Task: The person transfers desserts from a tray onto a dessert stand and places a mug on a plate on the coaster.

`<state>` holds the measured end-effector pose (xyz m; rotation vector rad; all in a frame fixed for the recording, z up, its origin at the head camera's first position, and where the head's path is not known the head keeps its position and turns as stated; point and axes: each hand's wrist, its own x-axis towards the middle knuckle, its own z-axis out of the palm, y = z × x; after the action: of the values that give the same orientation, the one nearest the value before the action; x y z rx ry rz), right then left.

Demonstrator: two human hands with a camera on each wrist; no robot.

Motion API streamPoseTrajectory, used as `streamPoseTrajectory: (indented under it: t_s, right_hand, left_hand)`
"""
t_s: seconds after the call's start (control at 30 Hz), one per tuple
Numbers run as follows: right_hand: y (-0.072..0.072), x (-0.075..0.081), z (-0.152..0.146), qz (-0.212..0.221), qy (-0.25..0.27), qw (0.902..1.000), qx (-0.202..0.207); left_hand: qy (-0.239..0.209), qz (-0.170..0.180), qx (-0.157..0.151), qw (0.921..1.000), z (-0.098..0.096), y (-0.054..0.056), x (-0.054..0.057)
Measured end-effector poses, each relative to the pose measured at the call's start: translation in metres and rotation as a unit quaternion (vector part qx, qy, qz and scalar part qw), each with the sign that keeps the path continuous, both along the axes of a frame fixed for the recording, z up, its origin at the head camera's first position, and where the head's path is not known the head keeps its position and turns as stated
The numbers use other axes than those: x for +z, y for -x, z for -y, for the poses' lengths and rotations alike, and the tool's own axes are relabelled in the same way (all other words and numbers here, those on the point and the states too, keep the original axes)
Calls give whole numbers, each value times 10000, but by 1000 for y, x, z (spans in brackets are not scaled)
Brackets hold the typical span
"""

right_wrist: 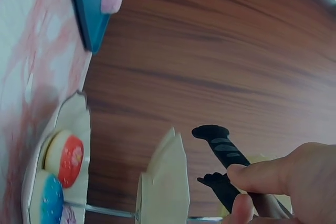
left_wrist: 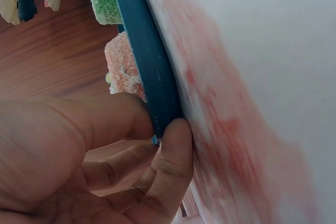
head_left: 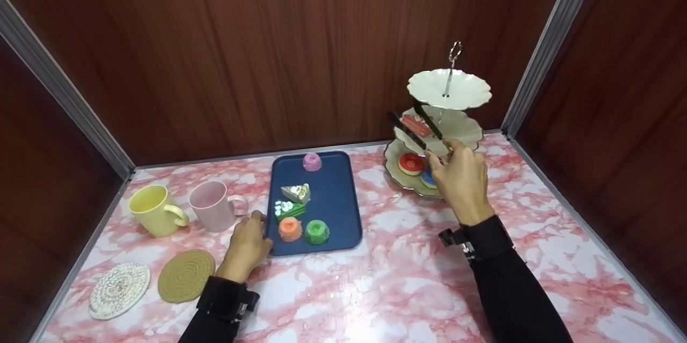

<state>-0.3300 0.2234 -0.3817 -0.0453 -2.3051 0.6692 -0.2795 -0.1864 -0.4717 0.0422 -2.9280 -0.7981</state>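
My left hand (head_left: 249, 241) pinches the near left corner of a blue tray (head_left: 333, 198) between thumb and fingers. On the tray lie an orange jelly-like sweet (head_left: 290, 230), a green one (head_left: 317, 232), a purple one (head_left: 312, 162) and two cake slices (head_left: 296, 192). My right hand (head_left: 461, 182) grips black-tipped tongs (right_wrist: 226, 150), their tips spread with nothing between them. They overlap the middle tier of a cake stand (head_left: 467, 93) in the head view. A pinkish-red cake slice (head_left: 415, 125) rests on that tier. Red (head_left: 411, 163) and blue (head_left: 428, 179) round sweets lie on the bottom tier.
A yellow mug (head_left: 153, 211) and a pink mug (head_left: 212, 208) stand left of the tray. Nearer me are a white speckled coaster (head_left: 119, 290) and an olive woven coaster (head_left: 186, 276). Wooden panels (head_left: 279, 53) close off the table's back and sides.
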Motion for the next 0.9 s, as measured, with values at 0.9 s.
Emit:
streamPoseTrajectory:
  t_s: [0.9]
  right_hand:
    - [-8,-28,57,704,41,9900,1223]
  left_hand:
    - [33,23,29,10000,0,-1,0]
